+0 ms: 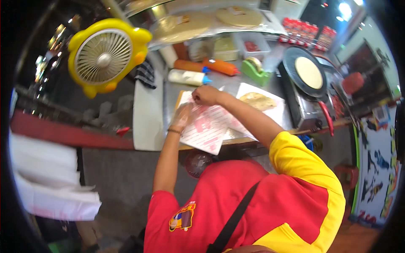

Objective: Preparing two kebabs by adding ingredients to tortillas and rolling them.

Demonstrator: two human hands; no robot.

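Observation:
My left hand (182, 116), in a thin clear plastic glove, lies with its fingers stretched out on a stack of white wrapping paper with red print (206, 128). Just beyond its fingertips, my right hand (205, 95) is closed, fingers curled. Whatever it pinches is too small to make out. To the right of the stack, partly behind my right forearm, a folded crepe or flatbread (258, 101) rests on another white sheet (276, 110).
Squeeze bottles, one white (185, 77) and one orange (220, 66), lie behind my hands. Beside them stand a green tape dispenser (255, 72) and food tubs (253, 44). At right, a dark pan (301, 89) holding a pale round crepe (309, 72) sits on a stove. A yellow fan (105, 59) is at left.

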